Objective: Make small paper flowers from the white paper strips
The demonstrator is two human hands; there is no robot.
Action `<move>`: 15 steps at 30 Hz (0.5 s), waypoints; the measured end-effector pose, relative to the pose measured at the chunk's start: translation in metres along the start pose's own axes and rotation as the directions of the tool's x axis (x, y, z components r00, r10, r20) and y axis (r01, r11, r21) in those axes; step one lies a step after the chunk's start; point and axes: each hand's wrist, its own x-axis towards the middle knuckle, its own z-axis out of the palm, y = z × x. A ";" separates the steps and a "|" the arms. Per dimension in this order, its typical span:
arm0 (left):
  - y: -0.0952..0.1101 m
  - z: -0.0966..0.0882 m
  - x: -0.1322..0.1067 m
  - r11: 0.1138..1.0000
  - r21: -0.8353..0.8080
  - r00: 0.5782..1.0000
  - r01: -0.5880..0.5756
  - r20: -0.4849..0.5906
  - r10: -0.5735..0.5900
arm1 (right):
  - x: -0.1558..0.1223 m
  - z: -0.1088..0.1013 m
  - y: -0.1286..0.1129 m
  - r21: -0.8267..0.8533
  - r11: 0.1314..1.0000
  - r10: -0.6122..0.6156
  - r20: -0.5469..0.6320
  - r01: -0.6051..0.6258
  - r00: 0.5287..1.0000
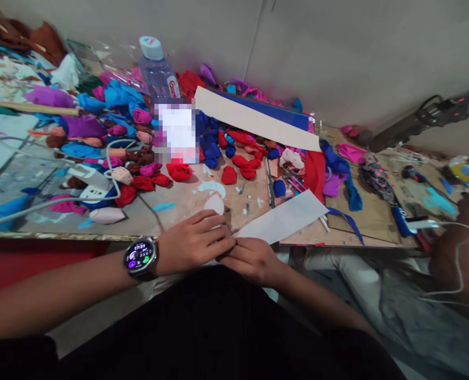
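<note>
Your left hand (194,240) and right hand (254,262) touch by the front edge of the desk (187,205), whether gripping I can't tell, seemingly for fingerwork needing steadiness.

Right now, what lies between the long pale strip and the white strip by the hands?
In the head view, red bundles, a pale pink bunch, a blue ball and a red strip lie between the pale strip and the white strip.

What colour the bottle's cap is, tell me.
The cap is white, with touches of red and blue on top; head view.
</note>
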 end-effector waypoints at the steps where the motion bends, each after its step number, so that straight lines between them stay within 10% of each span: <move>1: 0.001 -0.001 -0.004 1.000 0.006 1.000 0.017 -0.019 -0.017 | -0.001 0.001 -0.001 -0.001 1.000 -0.025 -0.016 0.025 1.000; 7: -0.002 -0.016 -0.038 0.991 0.075 0.993 0.107 -0.061 -0.102 | -0.013 0.002 0.001 -0.058 0.995 0.076 -0.159 -0.086 0.984; 15: -0.014 -0.045 -0.095 0.906 0.289 0.949 0.311 -0.150 -0.278 | -0.039 -0.003 0.021 -0.180 0.852 0.415 -0.339 -0.491 0.844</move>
